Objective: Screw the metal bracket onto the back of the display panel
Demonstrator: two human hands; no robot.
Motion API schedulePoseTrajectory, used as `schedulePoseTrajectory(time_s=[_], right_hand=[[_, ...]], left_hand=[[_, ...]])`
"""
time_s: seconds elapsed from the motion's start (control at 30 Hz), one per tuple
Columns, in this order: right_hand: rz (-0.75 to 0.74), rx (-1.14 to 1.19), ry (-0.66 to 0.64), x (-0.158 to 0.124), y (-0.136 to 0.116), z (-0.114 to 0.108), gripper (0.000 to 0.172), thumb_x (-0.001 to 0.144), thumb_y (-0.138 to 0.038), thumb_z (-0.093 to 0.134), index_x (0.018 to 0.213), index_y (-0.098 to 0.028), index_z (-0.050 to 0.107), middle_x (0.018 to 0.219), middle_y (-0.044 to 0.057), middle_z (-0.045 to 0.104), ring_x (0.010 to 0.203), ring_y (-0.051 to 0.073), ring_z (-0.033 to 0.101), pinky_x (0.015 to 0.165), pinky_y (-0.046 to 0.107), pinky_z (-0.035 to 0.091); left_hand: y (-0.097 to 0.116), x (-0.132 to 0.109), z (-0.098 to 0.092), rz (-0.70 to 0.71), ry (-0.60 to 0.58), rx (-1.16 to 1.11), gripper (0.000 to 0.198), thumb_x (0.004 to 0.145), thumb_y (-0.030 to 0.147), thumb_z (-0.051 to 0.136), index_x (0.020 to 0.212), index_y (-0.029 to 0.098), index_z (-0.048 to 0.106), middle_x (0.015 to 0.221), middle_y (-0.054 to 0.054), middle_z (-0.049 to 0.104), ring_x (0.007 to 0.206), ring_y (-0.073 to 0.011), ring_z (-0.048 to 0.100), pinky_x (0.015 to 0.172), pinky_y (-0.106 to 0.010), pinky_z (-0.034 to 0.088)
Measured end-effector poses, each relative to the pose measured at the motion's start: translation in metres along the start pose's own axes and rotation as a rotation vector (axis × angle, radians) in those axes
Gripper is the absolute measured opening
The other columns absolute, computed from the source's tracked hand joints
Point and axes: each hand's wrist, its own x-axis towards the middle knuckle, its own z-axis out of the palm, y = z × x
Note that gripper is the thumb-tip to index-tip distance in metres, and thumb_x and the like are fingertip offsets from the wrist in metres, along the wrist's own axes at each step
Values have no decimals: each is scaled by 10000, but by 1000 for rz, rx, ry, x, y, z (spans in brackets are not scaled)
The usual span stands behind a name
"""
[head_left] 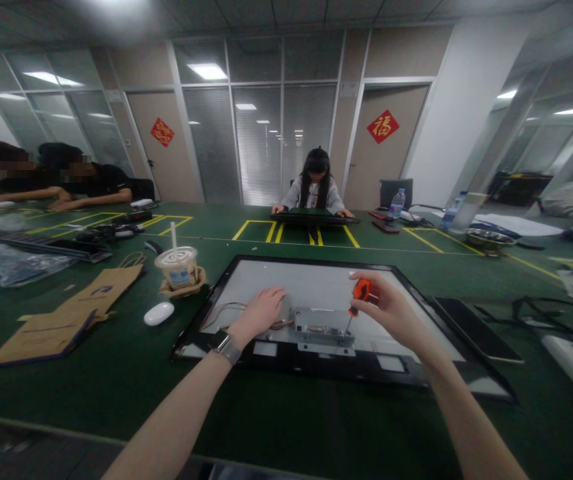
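A black-framed display panel [246, 270] lies face down on the green table in front of me. A small metal circuit box [323, 325] sits on its back, with thin coloured wires [216, 312] running off to the left. My right hand [391, 308] grips an orange-handled screwdriver [361, 291], its tip down on the right end of the metal box. My left hand [260, 312] rests on the panel just left of the box, fingers curled and pressing down; a watch is on that wrist.
A lidded drink cup with a straw [179, 265], a white mouse [159, 313] and brown cardboard pieces [66, 313] lie to the left. A dark tablet-like panel [476, 327] lies to the right. One person sits across the table; others sit at far left and right.
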Motion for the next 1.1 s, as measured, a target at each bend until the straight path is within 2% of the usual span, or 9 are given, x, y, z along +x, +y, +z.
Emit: schedulePoseTrajectory(time_s=[0.1,0.2,0.27,0.33,0.47,0.53,0.7,0.87,1.1], right_hand=[[-5,46,13,0,0,0,389,816,-251,629,1177,-270,484,835,-9,581,783,168,616,776,376,546],[-28,115,-33,-1,-6,0,315,825,-263,612,1109,-264,475,916,29,623,826,185,638,759,387,557],[-28,86,-62,-2,-10,1,273,826,-276,613,1071,-257,494,977,49,625,863,192,639,787,397,553],[-3,9,-86,-3,-12,1,310,822,-293,629,1108,-254,514,996,50,615,892,198,628,815,396,546],[72,-60,-101,-2,-10,1,346,814,-336,652,1130,-234,558,827,0,583,779,185,633,775,373,558],[75,-50,-88,-1,-7,1,348,802,-332,664,1118,-226,564,788,-12,574,747,184,638,756,371,564],[11,-36,-46,-1,-7,0,419,819,-265,610,1219,-254,485,879,14,604,831,195,645,767,384,568],[0,-12,-37,-2,-10,0,437,811,-207,569,1232,-258,467,828,1,608,814,193,657,783,405,561],[-11,108,89,-1,-5,0,413,854,-285,596,1241,-284,452,900,14,650,867,201,660,803,406,554]], left_hand=[[2,-1,-3,-7,-8,5,387,955,205,331,1288,136,515,1395,-122,496,1275,-216,469,1083,-399,350],[4,-1,-5,-4,-1,5,384,956,200,330,1287,140,516,1392,-119,500,1274,-209,469,1084,-392,348],[4,-2,-5,1,-2,8,386,956,199,331,1291,134,513,1392,-118,499,1273,-213,469,1081,-390,353],[3,-2,-4,5,-3,12,388,955,200,335,1294,130,511,1392,-118,499,1271,-217,469,1078,-390,358],[2,-2,-3,5,8,17,383,951,194,342,1289,144,514,1390,-113,502,1266,-210,474,1080,-388,355],[2,-1,-2,3,7,19,384,948,188,343,1290,147,513,1391,-111,502,1263,-208,476,1079,-387,357],[-1,0,1,10,16,18,386,949,191,334,1284,136,519,1374,-121,516,1253,-217,486,1069,-400,369],[-1,0,2,14,15,34,380,943,178,347,1279,145,521,1372,-111,519,1249,-218,489,1073,-391,365],[-2,1,4,16,13,50,374,941,171,359,1282,149,510,1374,-115,511,1252,-213,483,1066,-378,368]])
